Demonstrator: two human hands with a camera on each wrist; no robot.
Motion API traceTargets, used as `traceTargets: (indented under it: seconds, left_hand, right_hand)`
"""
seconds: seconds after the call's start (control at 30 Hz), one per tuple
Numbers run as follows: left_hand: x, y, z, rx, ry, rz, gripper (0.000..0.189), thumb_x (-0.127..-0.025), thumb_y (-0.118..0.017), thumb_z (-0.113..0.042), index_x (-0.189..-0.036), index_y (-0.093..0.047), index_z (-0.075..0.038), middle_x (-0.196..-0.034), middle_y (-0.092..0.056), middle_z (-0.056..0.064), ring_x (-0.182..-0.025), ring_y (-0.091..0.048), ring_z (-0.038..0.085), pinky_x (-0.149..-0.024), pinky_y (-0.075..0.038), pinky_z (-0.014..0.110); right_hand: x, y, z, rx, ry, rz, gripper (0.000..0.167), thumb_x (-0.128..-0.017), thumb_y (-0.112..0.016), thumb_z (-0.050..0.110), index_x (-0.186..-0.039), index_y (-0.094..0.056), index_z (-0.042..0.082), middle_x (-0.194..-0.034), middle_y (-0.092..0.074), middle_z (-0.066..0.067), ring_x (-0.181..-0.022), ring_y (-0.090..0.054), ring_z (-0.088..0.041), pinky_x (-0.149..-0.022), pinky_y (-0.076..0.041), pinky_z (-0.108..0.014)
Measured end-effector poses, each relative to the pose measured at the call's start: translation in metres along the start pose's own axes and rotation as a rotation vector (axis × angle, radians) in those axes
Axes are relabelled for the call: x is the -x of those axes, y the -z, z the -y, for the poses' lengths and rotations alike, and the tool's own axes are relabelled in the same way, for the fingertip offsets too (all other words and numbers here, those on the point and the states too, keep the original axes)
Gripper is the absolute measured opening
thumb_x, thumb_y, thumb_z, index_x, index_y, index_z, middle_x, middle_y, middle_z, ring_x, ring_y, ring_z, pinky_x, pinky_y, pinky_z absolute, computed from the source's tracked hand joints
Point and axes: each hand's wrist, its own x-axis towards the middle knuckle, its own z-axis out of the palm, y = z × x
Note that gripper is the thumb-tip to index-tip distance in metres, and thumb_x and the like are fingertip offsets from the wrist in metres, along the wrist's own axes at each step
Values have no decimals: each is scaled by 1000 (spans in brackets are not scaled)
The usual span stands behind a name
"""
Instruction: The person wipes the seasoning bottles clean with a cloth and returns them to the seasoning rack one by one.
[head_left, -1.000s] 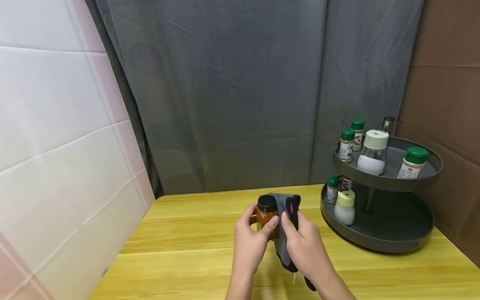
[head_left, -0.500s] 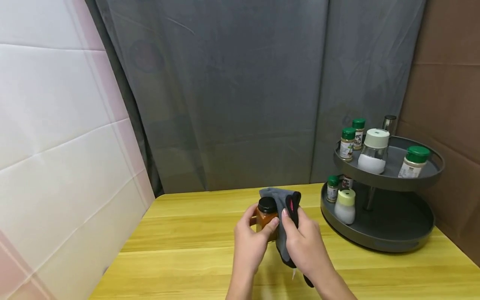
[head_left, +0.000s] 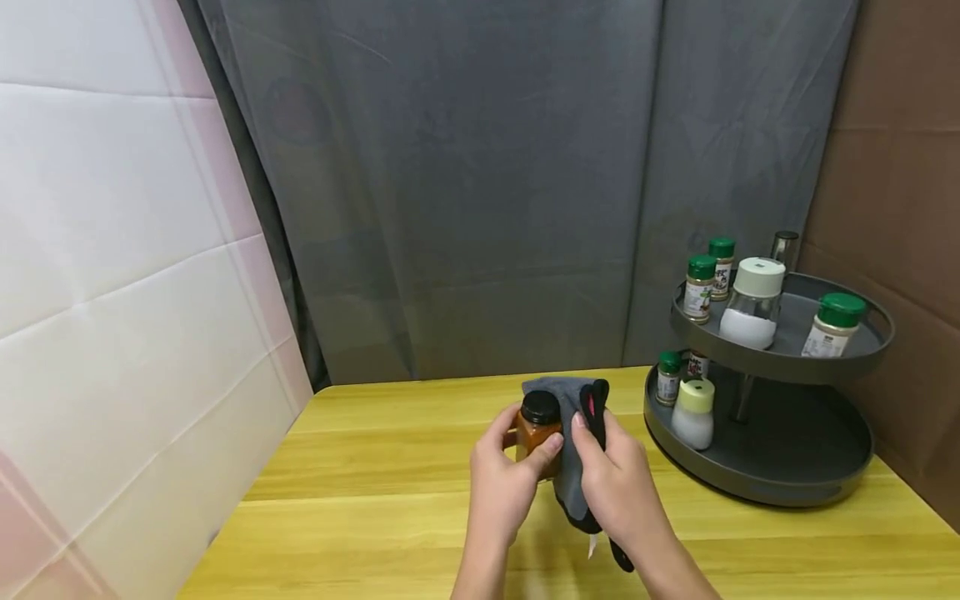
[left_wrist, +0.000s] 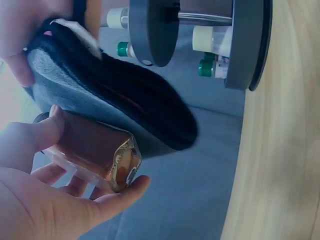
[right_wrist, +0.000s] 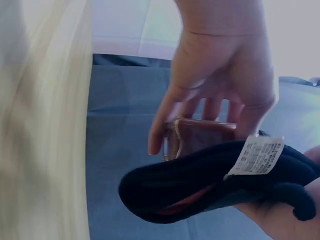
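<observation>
My left hand (head_left: 504,483) grips a square clear jar (left_wrist: 92,145) of reddish-brown contents with a black lid (head_left: 540,407), thumb on the near side and fingers behind. The jar is held upright above the table. In my right hand (head_left: 621,479) is a folded grey cloth (head_left: 572,467) with black edging, a small pink patch and a white tag (right_wrist: 256,155). The cloth lies against the jar's right side, its top edge rising behind the lid. A black loop (head_left: 621,557) dangles beneath the right hand. The left wrist view shows the jar's bottom facing the camera.
A dark two-tier round rack (head_left: 757,487) stands on the right of the wooden table (head_left: 360,517). Its upper tier carries green-capped spice jars (head_left: 832,325) and a white-lidded shaker (head_left: 752,304); a yellow-lidded shaker (head_left: 693,414) is below. A grey curtain (head_left: 465,192) hangs behind.
The cloth's top edge has risen and now spreads behind the jar's lid. Both hands keep their holds, and the view has shifted slightly.
</observation>
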Motion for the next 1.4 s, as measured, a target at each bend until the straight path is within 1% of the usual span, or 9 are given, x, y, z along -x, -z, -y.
traceTargets:
  seconds: [0.13,0.37,0.57,0.7,0.83,1.0,1.13,1.27,1.4]
  left_hand:
    - [-1,1,-2,10,-7,-17,47,-85,-90,-18,-130,-75,-22,-123,-76,4,-112,-64,27,-87,-62,44]
    - [0,3,-9,-1,-33,-14,47,-85,-89,-19,-130,-75,-22,-124,-76,3,-114,-65,28,-88,-61,46]
    - [2,-3,-2,-19,2,29,49,-84,-90,-18,-131,-74,-21,-123,-77,5,-110,-65,26,-87,-61,43]
    - [2,-4,0,3,17,4,49,-85,-90,-18,-131,-74,-20,-121,-76,6,-110,-65,26,-86,-63,42]
    - [0,-1,-1,10,-5,-35,48,-85,-89,-17,-131,-74,-20,-122,-76,5,-113,-64,28,-90,-62,47]
    - [1,-1,-1,0,-14,-20,48,-85,-90,-19,-130,-74,-20,-122,-76,5,-112,-65,27,-91,-61,49]
    - [3,-3,-1,15,5,0,47,-85,-90,-18,-130,-75,-20,-121,-76,6,-111,-66,27,-86,-64,44]
    - [2,-5,-2,10,0,-1,48,-86,-89,-19,-131,-74,-21,-122,-76,5,-113,-65,27,-88,-63,44]
    - [3,-5,-3,9,-1,-14,48,-85,-90,-19,-130,-75,-21,-121,-76,5,-113,-65,26,-90,-62,46]
  right_hand:
    - [2,0,3,-26,19,-9,47,-116,-43,36,-143,-56,0,-147,-62,-26,-137,-62,-40,-109,-52,-61]
    - [-3,1,-4,41,-137,97,48,-114,-44,33,-146,-54,-1,-150,-60,-26,-140,-59,-43,-110,-50,-66]
    - [2,8,3,-27,-37,7,49,-116,-41,37,-147,-52,0,-154,-56,-26,-142,-57,-42,-113,-48,-64]
    - [5,5,5,-38,-13,-4,50,-116,-42,38,-146,-53,0,-153,-58,-26,-139,-60,-41,-110,-51,-61]
    - [2,0,-1,7,-86,39,48,-115,-43,36,-143,-56,-1,-149,-61,-26,-138,-61,-41,-109,-52,-63]
    - [-5,1,-7,40,-164,88,51,-114,-44,37,-146,-57,0,-148,-62,-25,-139,-60,-42,-109,-51,-65]
    - [-3,5,-3,18,-105,31,52,-115,-43,40,-147,-56,2,-151,-59,-25,-142,-57,-41,-112,-49,-65]
    - [1,6,2,-14,-29,-29,51,-115,-43,41,-146,-55,2,-152,-59,-24,-144,-56,-39,-114,-47,-64]
    - [2,1,1,14,-35,-34,47,-115,-44,39,-139,-60,2,-145,-64,-24,-139,-60,-39,-111,-50,-63]
